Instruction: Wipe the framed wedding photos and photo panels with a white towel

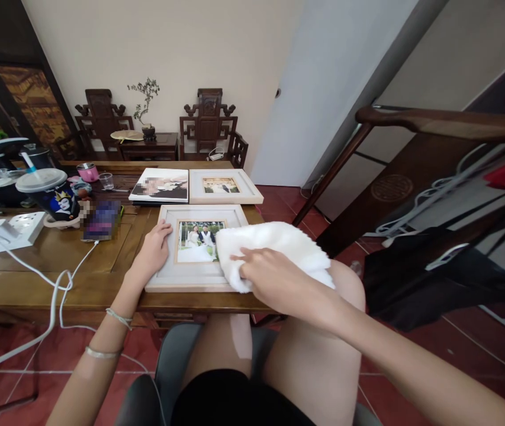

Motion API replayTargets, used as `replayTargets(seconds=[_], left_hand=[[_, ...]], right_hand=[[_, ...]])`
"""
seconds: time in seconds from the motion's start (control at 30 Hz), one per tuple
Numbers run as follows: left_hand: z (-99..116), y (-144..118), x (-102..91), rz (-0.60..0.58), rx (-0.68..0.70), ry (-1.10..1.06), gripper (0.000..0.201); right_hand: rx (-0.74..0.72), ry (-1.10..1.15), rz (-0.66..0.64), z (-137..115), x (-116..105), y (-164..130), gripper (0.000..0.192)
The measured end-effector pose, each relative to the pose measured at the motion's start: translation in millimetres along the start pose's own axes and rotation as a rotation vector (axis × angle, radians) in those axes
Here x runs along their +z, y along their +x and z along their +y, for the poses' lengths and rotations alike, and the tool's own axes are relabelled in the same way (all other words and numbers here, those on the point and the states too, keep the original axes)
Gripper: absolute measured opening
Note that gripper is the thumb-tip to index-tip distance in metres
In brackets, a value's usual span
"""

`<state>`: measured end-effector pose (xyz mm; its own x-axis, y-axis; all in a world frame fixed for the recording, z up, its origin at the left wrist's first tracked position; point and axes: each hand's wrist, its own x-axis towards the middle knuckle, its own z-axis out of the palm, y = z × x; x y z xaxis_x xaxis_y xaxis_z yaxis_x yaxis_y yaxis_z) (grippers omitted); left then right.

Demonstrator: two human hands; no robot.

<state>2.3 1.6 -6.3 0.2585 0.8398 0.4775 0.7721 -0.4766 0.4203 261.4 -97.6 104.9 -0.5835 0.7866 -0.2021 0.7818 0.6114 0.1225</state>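
A pale wooden picture frame (199, 284) lies flat at the table's front edge, with a photo (196, 239) of two people in wedding clothes mounted in it. My left hand (157, 245) grips the frame's left side, its fingers over the rim. Against the frame's right part, my right hand (263, 269) presses a fluffy white cloth (288, 245), index finger pointing left and the other fingers curled into the pile. The cloth hides the frame's right side and hangs past the table edge toward my right knee.
Behind lie a second framed photo (247, 188) and a photo album (158, 184). On the left are a lidded cup (59, 195), a phone (101, 222), a power strip (16, 231) and loose white cables. A wooden rack with bags (412, 278) stands at right.
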Motion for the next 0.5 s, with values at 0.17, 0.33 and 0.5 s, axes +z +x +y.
replayTargets(seconds=[0.17, 0.33, 0.5], left_hand=[[-0.7, 0.4, 1.5, 0.000, -0.009, -0.001, 0.041], [-2.0, -0.1, 0.3, 0.009, 0.000, 0.019, 0.042], [-4.3, -1.0, -1.8, -0.011, 0.015, 0.017, 0.044]], right_hand=[[-0.088, 0.002, 0.052, -12.4, 6.5, 2.2, 0.028], [-0.246, 0.017, 0.239, -55.0, 20.3, 36.7, 0.025], [-0.326, 0.071, 0.176, -48.6, 14.4, 37.4, 0.027]])
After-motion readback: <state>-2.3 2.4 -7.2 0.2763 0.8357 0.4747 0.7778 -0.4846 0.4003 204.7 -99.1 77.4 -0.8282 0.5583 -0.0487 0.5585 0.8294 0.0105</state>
